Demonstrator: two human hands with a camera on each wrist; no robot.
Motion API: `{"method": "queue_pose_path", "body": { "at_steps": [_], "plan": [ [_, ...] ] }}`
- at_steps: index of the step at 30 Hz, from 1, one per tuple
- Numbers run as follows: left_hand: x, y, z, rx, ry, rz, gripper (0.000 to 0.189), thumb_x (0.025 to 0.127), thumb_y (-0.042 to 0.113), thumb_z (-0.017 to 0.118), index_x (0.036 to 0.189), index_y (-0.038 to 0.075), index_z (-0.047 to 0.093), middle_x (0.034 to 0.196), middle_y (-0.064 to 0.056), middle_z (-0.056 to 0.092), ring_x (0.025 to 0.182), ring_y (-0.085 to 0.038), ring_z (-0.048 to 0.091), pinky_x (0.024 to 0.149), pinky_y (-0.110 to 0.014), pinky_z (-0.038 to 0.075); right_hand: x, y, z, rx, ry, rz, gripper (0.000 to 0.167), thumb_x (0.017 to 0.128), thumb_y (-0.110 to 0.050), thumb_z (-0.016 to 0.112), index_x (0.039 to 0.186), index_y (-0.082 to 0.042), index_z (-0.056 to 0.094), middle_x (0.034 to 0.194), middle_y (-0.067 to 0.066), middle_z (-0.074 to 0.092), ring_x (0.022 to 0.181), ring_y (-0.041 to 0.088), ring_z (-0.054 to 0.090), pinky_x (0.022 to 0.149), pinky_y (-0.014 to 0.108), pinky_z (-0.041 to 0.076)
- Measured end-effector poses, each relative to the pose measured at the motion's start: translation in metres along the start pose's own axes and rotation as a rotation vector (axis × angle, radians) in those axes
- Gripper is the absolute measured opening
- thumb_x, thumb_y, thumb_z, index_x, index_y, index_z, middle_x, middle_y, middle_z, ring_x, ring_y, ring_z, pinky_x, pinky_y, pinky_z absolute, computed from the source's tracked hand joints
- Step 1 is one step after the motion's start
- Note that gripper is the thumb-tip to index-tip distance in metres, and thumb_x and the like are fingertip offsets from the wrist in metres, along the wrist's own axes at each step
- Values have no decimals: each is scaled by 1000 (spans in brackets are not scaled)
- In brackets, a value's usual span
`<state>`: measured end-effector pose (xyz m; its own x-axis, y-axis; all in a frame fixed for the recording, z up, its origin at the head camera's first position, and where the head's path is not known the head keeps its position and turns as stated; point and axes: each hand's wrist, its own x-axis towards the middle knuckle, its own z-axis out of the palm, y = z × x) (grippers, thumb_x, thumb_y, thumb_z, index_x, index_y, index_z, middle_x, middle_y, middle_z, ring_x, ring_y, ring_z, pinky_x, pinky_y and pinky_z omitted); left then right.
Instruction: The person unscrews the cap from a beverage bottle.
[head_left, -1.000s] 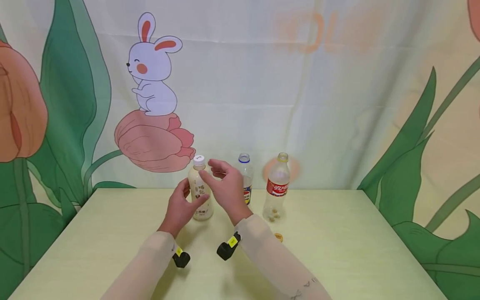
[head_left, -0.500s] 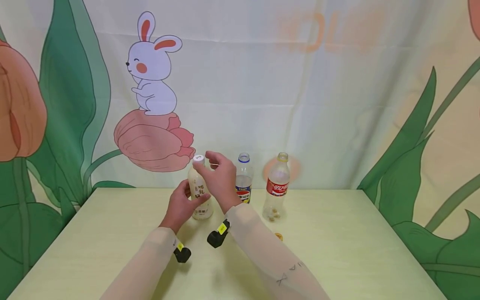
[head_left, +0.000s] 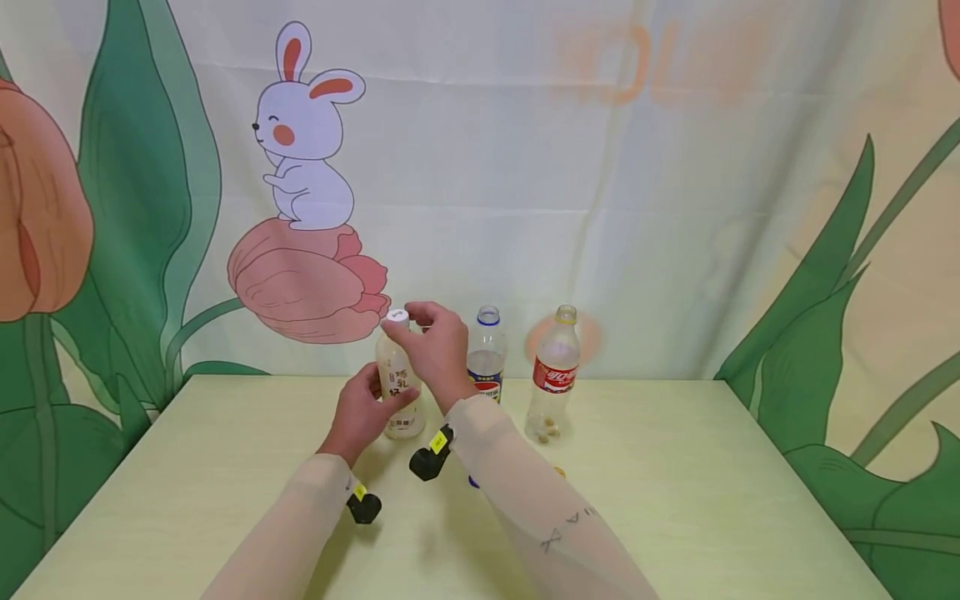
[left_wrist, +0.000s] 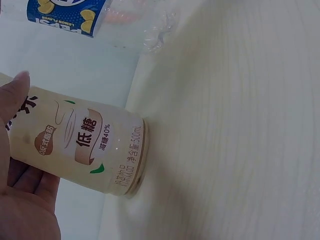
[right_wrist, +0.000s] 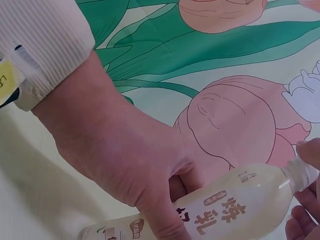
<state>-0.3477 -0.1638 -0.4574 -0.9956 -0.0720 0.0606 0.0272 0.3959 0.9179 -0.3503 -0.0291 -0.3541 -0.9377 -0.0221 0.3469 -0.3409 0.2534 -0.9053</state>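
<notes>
A cream-coloured milk tea bottle (head_left: 392, 367) with a white cap (head_left: 397, 317) stands upright on the table. My left hand (head_left: 360, 417) grips its body, fingers behind and thumb across the front; the left wrist view shows the bottle's lower label (left_wrist: 90, 137) and its base on the tabletop. At the top, my right hand (head_left: 438, 350) pinches the white cap between thumb and fingers. In the right wrist view, fingertips (right_wrist: 310, 155) of that hand touch the bottle's neck and cap at the edge, where part of the cap is cut off.
Just right of the right hand stands an uncapped Pepsi bottle (head_left: 487, 358) with a blue neck ring. Further right is an uncapped Coca-Cola bottle (head_left: 557, 375) with small pieces inside. A blue cap (head_left: 473, 482) and an orange cap (head_left: 560, 472) lie partly hidden by the right sleeve.
My right hand has moved left from beside the bottle's neck and taken hold of the white cap. The left hand and bottle stay almost where they were. A blue cap has come into view.
</notes>
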Motion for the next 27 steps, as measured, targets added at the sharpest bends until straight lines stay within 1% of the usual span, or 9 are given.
{"method": "queue_pose_path", "body": {
  "at_steps": [6,13,17,20,27],
  "plan": [
    [0,-1,1,20,7,15,72,91,35,79,149,13,44,151,-12,54,142,-35,50,118,-54,42,4,0,1,-8,-9,2,39,90,-30,81,122,-10,73,120,8,73,117,28,66,97,39,59],
    [1,-2,3,17,20,19,70,90,34,80,147,13,47,149,-13,56,140,-35,52,119,-53,41,7,3,0,-58,-17,-26,34,90,-30,81,117,-11,75,114,7,74,108,23,66,91,36,60],
    [0,-2,4,14,22,9,70,90,35,80,148,13,47,150,-12,56,142,-34,51,119,-54,40,8,3,-1,-86,-30,-33,33,91,-32,80,116,-12,76,111,4,74,107,22,66,91,35,60],
    [0,-2,4,13,24,6,70,90,35,80,148,13,47,151,-12,55,142,-34,50,119,-53,40,8,3,-2,-95,-40,-35,34,91,-33,79,117,-11,76,111,4,74,107,22,66,91,35,60],
    [0,-4,2,22,24,25,69,90,35,80,147,13,47,150,-12,56,141,-35,51,119,-55,40,7,0,-1,-95,-47,-29,36,91,-33,79,119,-11,76,112,6,74,107,23,66,90,35,61]
  ]
}}
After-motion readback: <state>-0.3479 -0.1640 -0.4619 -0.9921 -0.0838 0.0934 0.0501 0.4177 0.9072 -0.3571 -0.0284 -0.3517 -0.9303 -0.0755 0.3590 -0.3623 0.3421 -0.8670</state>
